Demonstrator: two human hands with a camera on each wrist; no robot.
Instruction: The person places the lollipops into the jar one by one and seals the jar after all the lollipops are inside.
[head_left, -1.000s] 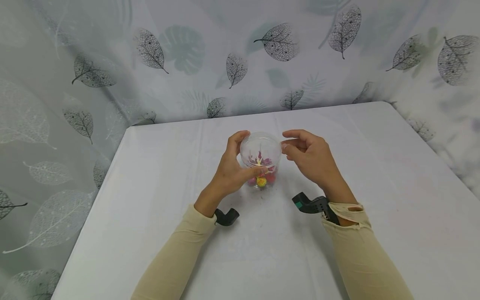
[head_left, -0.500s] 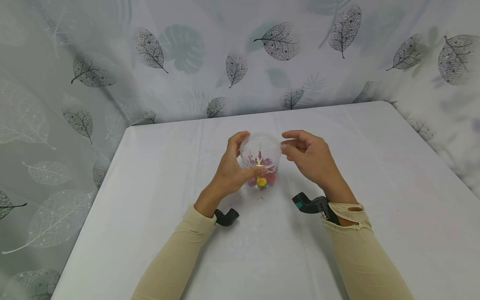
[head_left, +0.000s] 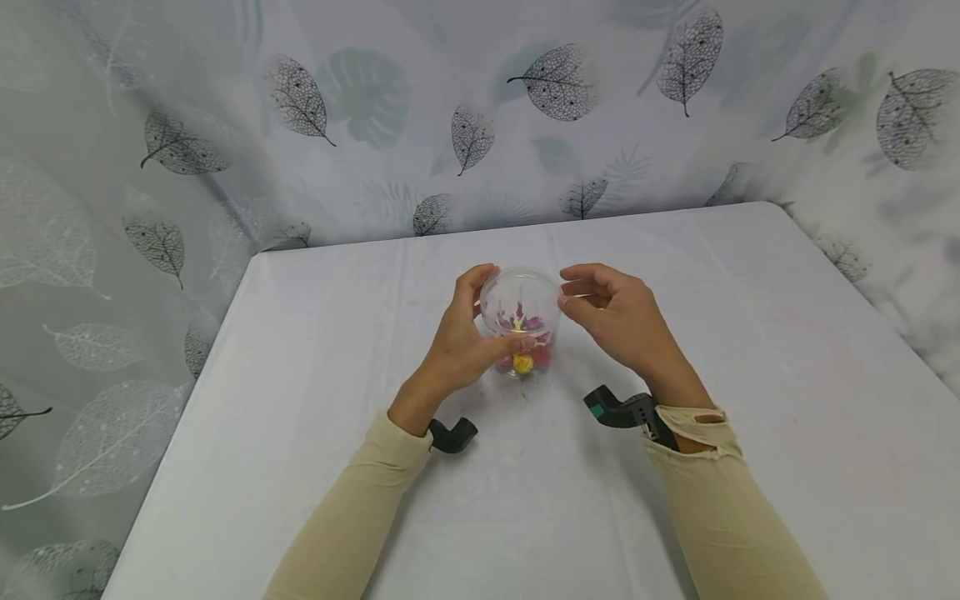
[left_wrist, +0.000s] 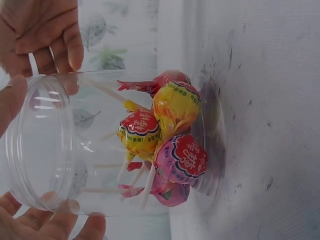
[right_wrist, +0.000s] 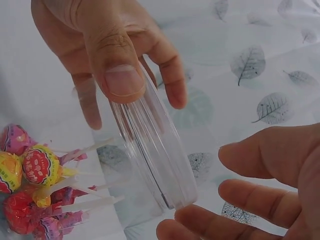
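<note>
My left hand grips a clear jar around its upper part, thumb in front and fingers at the far side. Inside lie several lollipops in pink, red and yellow wrappers, heads down and white sticks up. A round clear lid sits on the jar; the left thumb presses against its side. At the jar's right is my right hand, fingers loosely bent. In the right wrist view one of its fingertips meets the lid's edge, while the thumb stands apart from it.
The jar stands on a table under a white cloth. Behind and at both sides hangs a curtain with a leaf print. Black wrist cameras are strapped to both arms, below the hands.
My right hand has shifted slightly left, closer to the lid. The left hand and the jar stay nearly where they were.
</note>
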